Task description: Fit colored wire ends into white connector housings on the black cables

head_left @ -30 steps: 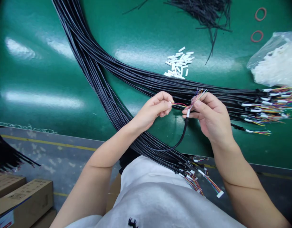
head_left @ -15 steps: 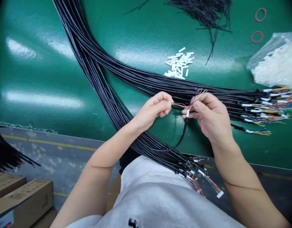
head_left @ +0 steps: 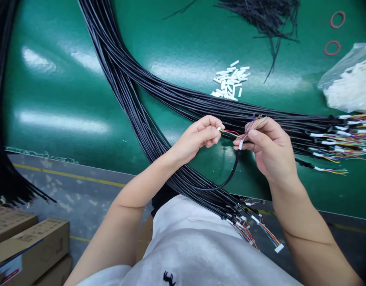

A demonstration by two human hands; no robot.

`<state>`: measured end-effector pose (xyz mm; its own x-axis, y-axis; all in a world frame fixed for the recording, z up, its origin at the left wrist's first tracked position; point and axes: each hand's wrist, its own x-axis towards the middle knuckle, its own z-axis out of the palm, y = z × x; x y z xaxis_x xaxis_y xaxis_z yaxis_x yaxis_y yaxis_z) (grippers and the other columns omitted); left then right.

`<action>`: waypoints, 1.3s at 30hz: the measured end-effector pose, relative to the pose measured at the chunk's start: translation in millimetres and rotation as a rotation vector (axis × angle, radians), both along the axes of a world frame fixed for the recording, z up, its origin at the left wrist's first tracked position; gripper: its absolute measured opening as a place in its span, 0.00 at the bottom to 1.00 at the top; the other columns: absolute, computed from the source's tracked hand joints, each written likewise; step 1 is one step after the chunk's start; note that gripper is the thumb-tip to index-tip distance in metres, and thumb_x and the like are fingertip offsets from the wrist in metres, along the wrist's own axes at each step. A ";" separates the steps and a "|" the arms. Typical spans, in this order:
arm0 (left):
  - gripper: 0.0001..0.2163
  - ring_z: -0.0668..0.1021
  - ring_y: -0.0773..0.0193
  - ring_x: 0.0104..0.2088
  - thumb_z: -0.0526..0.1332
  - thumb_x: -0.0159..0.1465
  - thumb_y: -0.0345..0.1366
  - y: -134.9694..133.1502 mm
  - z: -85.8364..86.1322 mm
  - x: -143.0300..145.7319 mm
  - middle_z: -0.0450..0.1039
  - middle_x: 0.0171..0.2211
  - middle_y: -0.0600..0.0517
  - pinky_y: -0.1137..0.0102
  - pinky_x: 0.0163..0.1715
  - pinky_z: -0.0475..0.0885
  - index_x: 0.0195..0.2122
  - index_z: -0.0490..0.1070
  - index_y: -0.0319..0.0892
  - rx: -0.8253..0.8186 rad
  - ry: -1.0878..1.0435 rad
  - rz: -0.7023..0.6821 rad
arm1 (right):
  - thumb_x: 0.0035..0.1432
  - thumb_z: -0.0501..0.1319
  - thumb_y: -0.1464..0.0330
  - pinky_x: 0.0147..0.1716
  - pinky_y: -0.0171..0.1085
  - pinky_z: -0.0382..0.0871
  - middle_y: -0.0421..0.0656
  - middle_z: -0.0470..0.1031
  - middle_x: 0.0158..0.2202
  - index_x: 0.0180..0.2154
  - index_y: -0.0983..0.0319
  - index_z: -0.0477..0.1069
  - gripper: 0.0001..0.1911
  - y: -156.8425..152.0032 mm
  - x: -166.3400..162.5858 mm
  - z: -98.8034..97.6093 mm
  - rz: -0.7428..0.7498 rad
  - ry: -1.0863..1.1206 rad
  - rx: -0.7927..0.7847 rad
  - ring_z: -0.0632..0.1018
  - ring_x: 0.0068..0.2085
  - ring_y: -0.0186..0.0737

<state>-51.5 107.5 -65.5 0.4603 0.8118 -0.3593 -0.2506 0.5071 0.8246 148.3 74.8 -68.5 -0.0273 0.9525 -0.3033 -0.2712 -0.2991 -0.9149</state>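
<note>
My left hand [head_left: 202, 135] is closed, pinching a small white connector [head_left: 219, 128] between thumb and forefinger. A few thin wires [head_left: 232, 132], red and yellow among them, run from it to the end of a black cable [head_left: 235, 167]. A white sleeve [head_left: 240, 144] sits where that cable splits into coloured wires. My right hand [head_left: 268, 145] is closed on the other loose wires [head_left: 254, 124], purple and pale ones, which stick up past its fingertips. Below my hands, the cable curves back into a thick bundle of black cables [head_left: 159, 147].
A second cable bundle [head_left: 185, 99] crosses the green table behind my hands, its coloured ends at right. Beyond it lie small white pieces [head_left: 230, 81], black strips [head_left: 266, 18], two reddish rings [head_left: 337, 20] and a plastic bag [head_left: 349, 83]. Cardboard boxes [head_left: 36, 248] stand lower left.
The whole view has shifted a little, so the table things appear farther right. My right fingers cover more of the loose wires, whose tips show less. Both hands keep their hold.
</note>
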 end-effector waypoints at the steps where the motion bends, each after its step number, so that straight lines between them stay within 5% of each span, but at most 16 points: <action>1: 0.12 0.65 0.75 0.23 0.68 0.59 0.41 -0.1 -0.3 -0.3 0.67 0.23 0.58 0.77 0.23 0.58 0.37 0.69 0.40 0.001 0.001 -0.003 | 0.57 0.71 0.66 0.30 0.31 0.83 0.35 0.73 0.31 0.33 0.59 0.73 0.08 -0.3 0.1 0.0 -0.001 0.001 -0.001 0.83 0.31 0.34; 8: 0.12 0.65 0.76 0.23 0.68 0.59 0.41 0.0 -0.6 -0.1 0.67 0.22 0.59 0.78 0.23 0.58 0.36 0.69 0.40 -0.002 0.004 -0.005 | 0.57 0.71 0.66 0.29 0.30 0.82 0.36 0.72 0.33 0.33 0.59 0.72 0.09 -0.4 -1.8 1.3 -0.002 0.002 -0.001 0.82 0.31 0.33; 16: 0.12 0.66 0.75 0.23 0.68 0.59 0.40 -1.1 2.3 1.4 0.67 0.23 0.58 0.77 0.24 0.59 0.36 0.69 0.40 -0.009 0.027 -0.012 | 0.54 0.75 0.56 0.26 0.31 0.81 0.37 0.70 0.34 0.33 0.57 0.70 0.18 0.9 -2.8 3.4 0.034 -0.088 0.024 0.78 0.28 0.31; 39: 0.10 0.63 0.76 0.22 0.69 0.58 0.38 -0.5 -4.2 -2.7 0.62 0.22 0.59 0.78 0.23 0.58 0.34 0.69 0.40 -0.038 -0.057 0.040 | 0.54 0.76 0.56 0.32 0.32 0.83 0.36 0.72 0.32 0.33 0.57 0.72 0.17 3.2 -0.8 4.4 0.104 0.040 -0.001 0.81 0.31 0.32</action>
